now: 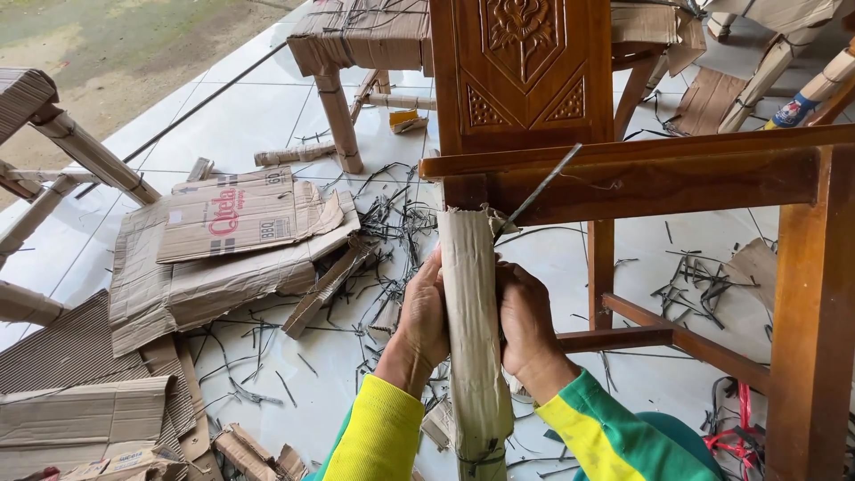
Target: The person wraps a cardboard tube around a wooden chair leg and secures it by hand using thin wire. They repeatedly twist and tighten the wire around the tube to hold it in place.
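Observation:
Both my hands clasp a chair leg wrapped in brown cardboard [472,338], which rises to the dark wooden chair frame [623,178]. My left hand [421,313] presses the wrap from the left. My right hand [527,321] grips it from the right. A grey plastic strap [539,189] runs up from beside my right hand across the frame; whether that hand holds it is hidden. Another strap binds the wrap near the bottom edge. My sleeves are yellow and green.
Flattened cardboard sheets [227,245] lie on the white tiled floor at left, with scattered dark strap offcuts [392,223] around them. Cardboard-wrapped chairs stand at the far left [71,142] and behind [356,36]. A red strap bundle [735,436] lies at lower right.

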